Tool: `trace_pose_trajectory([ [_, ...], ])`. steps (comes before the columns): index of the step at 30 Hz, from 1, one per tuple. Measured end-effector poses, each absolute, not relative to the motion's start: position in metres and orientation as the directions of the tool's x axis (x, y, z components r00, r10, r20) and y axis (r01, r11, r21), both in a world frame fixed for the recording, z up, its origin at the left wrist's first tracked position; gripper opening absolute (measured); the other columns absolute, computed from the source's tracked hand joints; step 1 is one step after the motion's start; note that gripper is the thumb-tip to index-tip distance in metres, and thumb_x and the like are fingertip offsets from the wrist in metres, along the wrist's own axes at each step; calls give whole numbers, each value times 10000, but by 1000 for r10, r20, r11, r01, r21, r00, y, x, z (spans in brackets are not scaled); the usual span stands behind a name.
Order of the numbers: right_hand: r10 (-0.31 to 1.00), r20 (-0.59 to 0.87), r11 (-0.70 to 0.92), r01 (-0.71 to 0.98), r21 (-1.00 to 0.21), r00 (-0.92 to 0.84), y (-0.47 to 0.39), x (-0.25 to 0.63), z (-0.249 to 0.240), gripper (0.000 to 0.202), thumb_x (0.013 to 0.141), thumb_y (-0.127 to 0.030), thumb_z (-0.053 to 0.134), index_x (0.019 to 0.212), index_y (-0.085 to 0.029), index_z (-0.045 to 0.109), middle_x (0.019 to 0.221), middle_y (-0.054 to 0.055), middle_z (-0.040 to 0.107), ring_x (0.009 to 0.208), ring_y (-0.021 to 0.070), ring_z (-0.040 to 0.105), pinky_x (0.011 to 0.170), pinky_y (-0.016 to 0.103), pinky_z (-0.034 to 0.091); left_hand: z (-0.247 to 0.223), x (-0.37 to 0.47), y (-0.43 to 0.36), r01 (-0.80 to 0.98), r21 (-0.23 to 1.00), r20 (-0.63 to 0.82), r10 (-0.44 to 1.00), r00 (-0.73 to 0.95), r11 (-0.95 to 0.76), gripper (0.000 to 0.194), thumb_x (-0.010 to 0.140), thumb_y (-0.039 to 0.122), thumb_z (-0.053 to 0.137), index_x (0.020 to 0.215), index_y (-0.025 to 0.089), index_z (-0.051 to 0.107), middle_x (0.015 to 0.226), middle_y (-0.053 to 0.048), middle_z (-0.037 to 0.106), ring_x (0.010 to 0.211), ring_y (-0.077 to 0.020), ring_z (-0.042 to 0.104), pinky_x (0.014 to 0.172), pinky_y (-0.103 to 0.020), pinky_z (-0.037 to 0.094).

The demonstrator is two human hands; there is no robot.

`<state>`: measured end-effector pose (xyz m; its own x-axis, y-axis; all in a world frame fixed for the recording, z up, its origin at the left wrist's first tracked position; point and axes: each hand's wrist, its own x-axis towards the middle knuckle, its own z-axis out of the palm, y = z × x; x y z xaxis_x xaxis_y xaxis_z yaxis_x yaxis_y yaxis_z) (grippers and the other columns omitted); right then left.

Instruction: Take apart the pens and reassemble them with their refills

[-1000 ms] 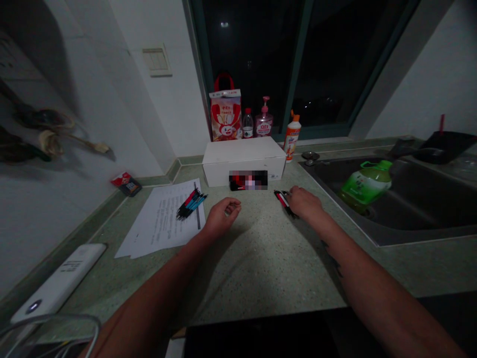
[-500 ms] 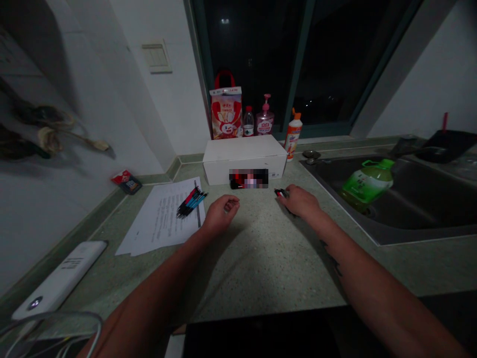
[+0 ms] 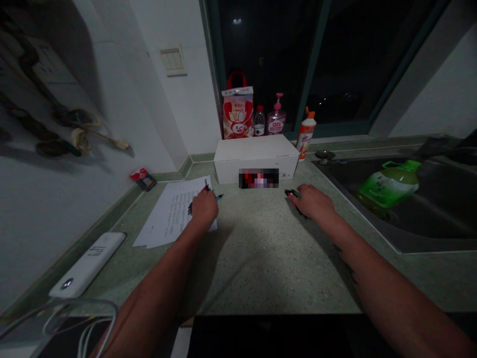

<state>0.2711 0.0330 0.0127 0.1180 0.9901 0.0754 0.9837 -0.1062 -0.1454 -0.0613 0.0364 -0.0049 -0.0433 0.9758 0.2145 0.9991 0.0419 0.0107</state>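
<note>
- Left hand [image 3: 204, 206], half closed, curls down over the left pens [image 3: 219, 197]; right hand [image 3: 315, 202], loosely curled, touches the right pens [image 3: 291, 194]; whether either grips them, I cannot tell.
- Speckled green table [image 3: 257, 263] runs beneath both, with the sink [image 3: 439, 219] set in at right.
- White box [image 3: 253, 161] stands farther back.
- Printed papers [image 3: 169, 214] lie flat at left, beneath the left pens.
- Left pens, mostly hidden, poke out around the hand.
- Right pens lie on the table, partly covered.
</note>
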Motion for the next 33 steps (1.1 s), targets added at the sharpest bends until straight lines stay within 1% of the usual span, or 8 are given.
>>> trace_pose_trajectory([
  [2, 989, 130, -41, 982, -183, 66, 31, 267, 17, 407, 949, -446, 508, 1175, -141, 655, 1151, 177, 669, 1022, 308, 652, 821, 379, 489, -7, -52, 34, 994, 82, 220, 974, 53, -72, 172, 900, 195, 528, 930, 135, 686, 966, -174, 683, 959, -316, 634, 828, -398, 470],
  [5, 963, 238, 195, 938, -285, -128, 24, 253, 20, 322, 969, -354, 497, 1172, -166, 661, 1150, 133, 674, 1079, 264, 621, 912, 358, 465, -9, -26, 21, 928, 250, 277, 938, 207, -278, 144, 916, 231, 557, 994, 166, 660, 988, -122, 655, 958, -277, 623, 847, -375, 470],
  [8, 844, 321, 526, 778, -343, -430, 14, 234, 17, 375, 951, -375, 564, 1283, -205, 606, 1269, 113, 630, 1208, 252, 551, 1019, 376, 414, -10, 1, 5, 779, 434, 285, 889, 357, -452, 154, 924, 238, 570, 1058, 223, 644, 1026, -55, 637, 929, -219, 624, 822, -321, 480],
  [10, 793, 280, 609, 693, -385, -541, 8, 223, 13, 318, 963, -376, 554, 1220, -216, 649, 1197, 103, 669, 1154, 244, 588, 989, 374, 432, -9, 12, -3, 711, 480, 315, 857, 407, -514, 147, 923, 259, 584, 1055, 234, 645, 1034, -37, 636, 956, -206, 621, 829, -307, 482],
  [18, 879, 242, 474, 709, -523, -410, 16, 232, 12, 227, 966, -264, 519, 1101, -235, 699, 1024, 50, 735, 926, 209, 655, 808, 309, 463, -4, -4, 4, 675, 569, 439, 867, 234, -470, 117, 842, 173, 668, 952, 216, 673, 955, -35, 679, 910, -200, 639, 840, -330, 501],
  [26, 861, 312, 503, 576, -645, -402, 18, 237, 14, 201, 923, -243, 564, 1048, -211, 718, 864, 28, 728, 791, 183, 644, 737, 295, 450, 0, -1, 7, 445, 853, 282, 958, 45, -272, 117, 875, 273, 599, 900, 194, 681, 769, -18, 711, 732, -174, 663, 697, -292, 507],
  [30, 861, 313, 500, 550, -669, -402, 18, 236, 13, 181, 910, -225, 579, 1023, -213, 720, 829, 24, 719, 764, 180, 640, 721, 296, 449, -3, 1, 6, 396, 893, 218, 975, 33, -213, 292, 933, 378, 464, 905, 181, 677, 564, 13, 622, 571, -159, 601, 594, -275, 465],
  [33, 865, 322, 497, 570, -654, -385, 19, 236, 12, 166, 907, -216, 593, 1012, -215, 722, 852, 30, 727, 785, 187, 647, 728, 302, 448, -6, 2, 6, 388, 897, 217, 976, 37, -214, 309, 922, 413, 480, 977, 173, 669, 605, 3, 645, 618, -165, 624, 632, -280, 479],
])
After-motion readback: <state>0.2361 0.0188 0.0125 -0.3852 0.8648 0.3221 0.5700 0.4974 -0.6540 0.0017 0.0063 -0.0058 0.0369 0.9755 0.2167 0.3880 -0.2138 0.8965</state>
